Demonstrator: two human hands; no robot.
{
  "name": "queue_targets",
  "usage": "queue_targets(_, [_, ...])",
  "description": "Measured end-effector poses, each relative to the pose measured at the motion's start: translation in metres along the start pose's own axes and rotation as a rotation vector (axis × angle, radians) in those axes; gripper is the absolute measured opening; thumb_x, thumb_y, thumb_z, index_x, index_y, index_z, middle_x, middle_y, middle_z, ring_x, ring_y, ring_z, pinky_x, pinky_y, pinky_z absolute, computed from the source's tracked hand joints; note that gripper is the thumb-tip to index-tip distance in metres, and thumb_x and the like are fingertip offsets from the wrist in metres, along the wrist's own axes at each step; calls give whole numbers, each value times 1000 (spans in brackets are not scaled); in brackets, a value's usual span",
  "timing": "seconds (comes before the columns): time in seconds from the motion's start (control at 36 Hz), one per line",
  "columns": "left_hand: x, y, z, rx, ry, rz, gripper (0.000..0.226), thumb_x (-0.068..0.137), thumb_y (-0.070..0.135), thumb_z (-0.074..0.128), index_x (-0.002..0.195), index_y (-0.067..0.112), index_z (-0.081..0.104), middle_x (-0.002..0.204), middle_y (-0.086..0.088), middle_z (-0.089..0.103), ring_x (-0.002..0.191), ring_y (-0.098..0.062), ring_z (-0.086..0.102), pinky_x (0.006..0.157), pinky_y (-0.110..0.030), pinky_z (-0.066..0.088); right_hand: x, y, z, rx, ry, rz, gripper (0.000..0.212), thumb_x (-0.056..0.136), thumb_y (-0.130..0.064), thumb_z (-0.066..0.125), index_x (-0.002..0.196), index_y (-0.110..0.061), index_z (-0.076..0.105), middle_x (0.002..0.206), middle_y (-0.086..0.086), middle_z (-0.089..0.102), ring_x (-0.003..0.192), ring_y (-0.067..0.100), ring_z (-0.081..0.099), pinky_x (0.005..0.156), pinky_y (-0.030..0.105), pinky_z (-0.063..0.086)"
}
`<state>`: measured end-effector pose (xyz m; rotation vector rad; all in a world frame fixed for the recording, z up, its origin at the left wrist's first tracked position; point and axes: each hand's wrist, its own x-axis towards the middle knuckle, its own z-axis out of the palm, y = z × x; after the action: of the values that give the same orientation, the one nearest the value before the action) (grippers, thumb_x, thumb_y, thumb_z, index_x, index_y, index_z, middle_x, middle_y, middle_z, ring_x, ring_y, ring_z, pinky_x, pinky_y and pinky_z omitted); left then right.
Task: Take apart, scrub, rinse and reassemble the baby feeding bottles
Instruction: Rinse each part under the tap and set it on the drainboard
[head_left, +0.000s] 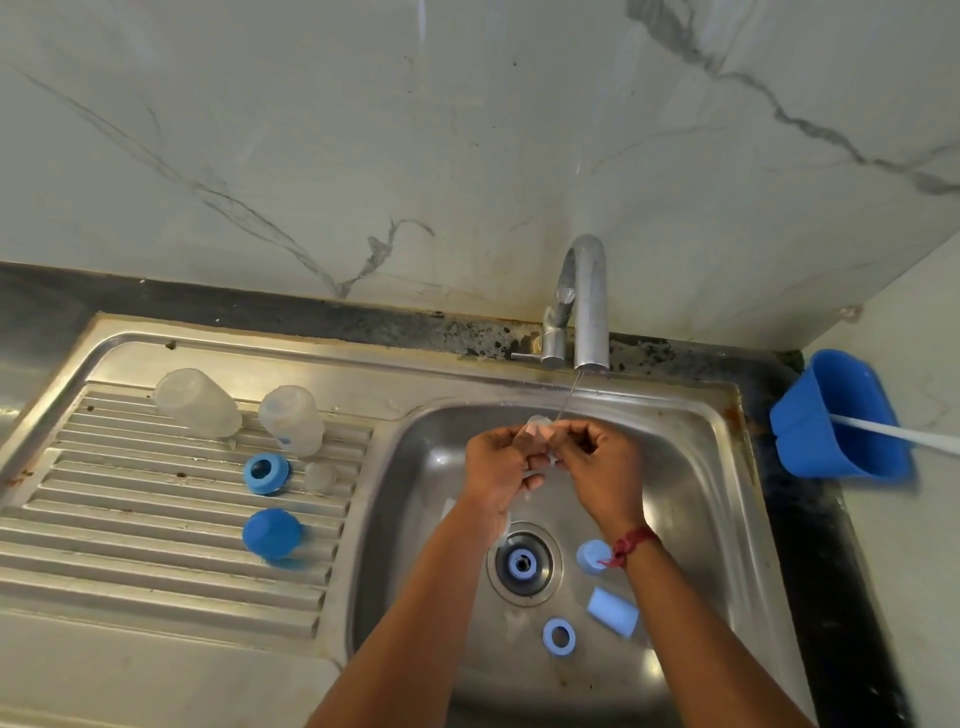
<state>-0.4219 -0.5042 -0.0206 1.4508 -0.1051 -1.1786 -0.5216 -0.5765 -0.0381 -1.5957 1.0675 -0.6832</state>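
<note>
My left hand (498, 462) and my right hand (597, 462) meet over the sink basin (405, 571) and pinch a small clear teat (539, 427) between their fingertips, under a thin stream of water from the tap (584, 306). On the draining board (130, 519) stand two clear bottle bodies (197, 402) (292, 421) upside down, a blue collar ring (266, 472), a clear teat (319, 475) and a blue cap (271, 532). In the basin lie a blue cap (592, 557), a pale blue sponge (613, 611) and a blue ring (559, 635).
A blue part sits in the drain (522, 564). A blue holder (836, 421) with a white handle sticking out hangs on the right wall above the dark counter. A marble-patterned wall rises behind the sink.
</note>
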Motion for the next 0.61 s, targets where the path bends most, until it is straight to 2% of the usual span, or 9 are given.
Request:
queue_targets(0.11, [1, -2, -6, 6, 26, -56, 14, 100, 10, 55, 106, 5, 66, 84, -9, 71, 73, -14, 67, 67, -27, 54, 5, -3, 4, -98, -108, -24, 19, 81, -15, 79, 97, -23, 72, 94, -5, 73, 87, 6, 67, 77, 14, 53])
queue_targets(0.19, [0, -2, -9, 29, -3, -76, 16, 102, 12, 51, 102, 9, 67, 89, -10, 70, 77, -15, 67, 68, -29, 54, 8, -5, 5, -155, -142, -7, 23, 83, -13, 77, 106, -14, 73, 105, 2, 66, 92, 4, 63, 77, 7, 48])
queue_targets(0.25, [0, 1, -10, 28, -31, -103, 20, 103, 17, 50, 102, 9, 68, 88, -8, 72, 79, -17, 67, 69, -30, 54, 9, -6, 4, -151, -88, 13, 17, 82, -17, 79, 98, -14, 74, 102, 0, 67, 92, 8, 65, 78, 11, 50])
queue_targets(0.33, [1, 4, -13, 57, -10, -128, 23, 102, 25, 54, 101, 8, 70, 88, -7, 71, 77, -17, 66, 67, -31, 54, 8, -7, 0, -156, 29, 61, 15, 79, -22, 82, 88, -16, 72, 89, -5, 71, 85, 10, 67, 78, 24, 55])
queue_targets(0.42, [0, 3, -19, 9, 109, -126, 15, 99, 23, 60, 99, 10, 67, 83, -6, 69, 68, -15, 63, 62, -30, 52, 1, -13, -2, -176, 16, 19, 14, 78, -19, 83, 84, -23, 70, 84, -7, 71, 81, 9, 67, 75, 22, 53])
queue_targets(0.5, [-8, 0, -29, -36, 183, -140, 10, 98, 18, 58, 99, 11, 65, 78, -5, 67, 66, -16, 61, 63, -30, 52, -6, -18, -5, -89, 1, 15, 18, 81, -16, 80, 82, -31, 70, 82, -11, 74, 80, 5, 68, 75, 18, 53])
queue_targets(0.61, [-25, -5, -40, -55, 194, -135, 13, 98, 16, 56, 103, 9, 65, 77, -5, 67, 67, -16, 60, 63, -30, 51, -21, -19, -6, 14, 1, 101, 15, 83, -12, 77, 90, -24, 72, 87, -8, 74, 82, 6, 68, 74, 12, 50])
